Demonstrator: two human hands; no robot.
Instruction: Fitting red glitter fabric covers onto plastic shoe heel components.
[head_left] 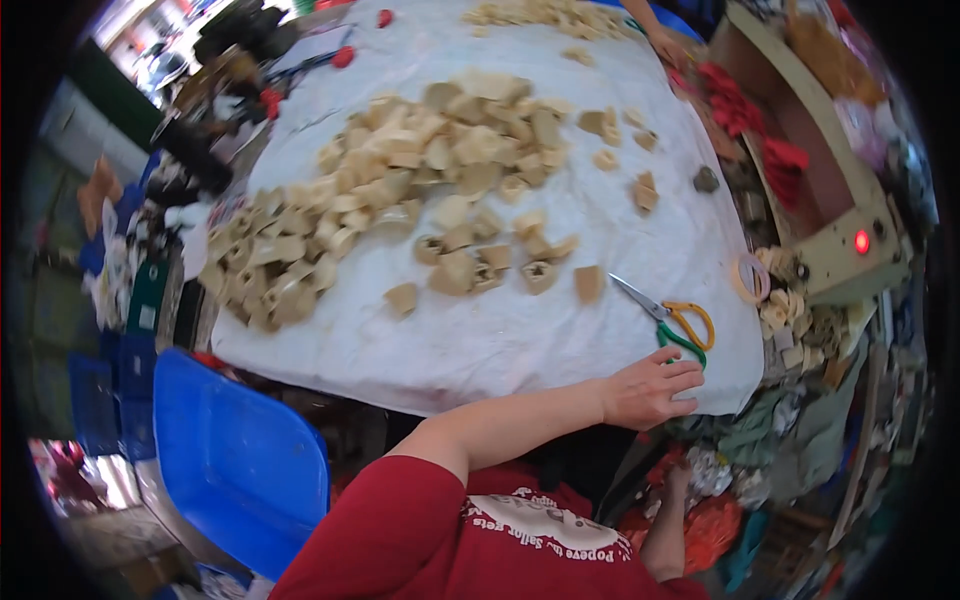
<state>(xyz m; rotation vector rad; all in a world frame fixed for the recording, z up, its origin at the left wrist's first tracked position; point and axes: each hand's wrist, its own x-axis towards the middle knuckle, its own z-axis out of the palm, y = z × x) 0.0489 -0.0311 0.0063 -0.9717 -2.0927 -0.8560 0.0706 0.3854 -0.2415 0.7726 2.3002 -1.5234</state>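
Where left fingers point(686, 368) bend, scissors point(660, 312) lie just beyond.

Left head-worn fisheye view, from the wearer's head, facing steeply down and forward, close above their red printed T-shirt point(475, 562) at the lower edge, white tablecloth point(520, 345) filling the middle, surroundings bent toward a dark round rim

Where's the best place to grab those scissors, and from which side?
Probably by the orange loop and green loop, coming from the near side: the scissors lie with these loops nearest, their pointed blades aimed away and leftward.
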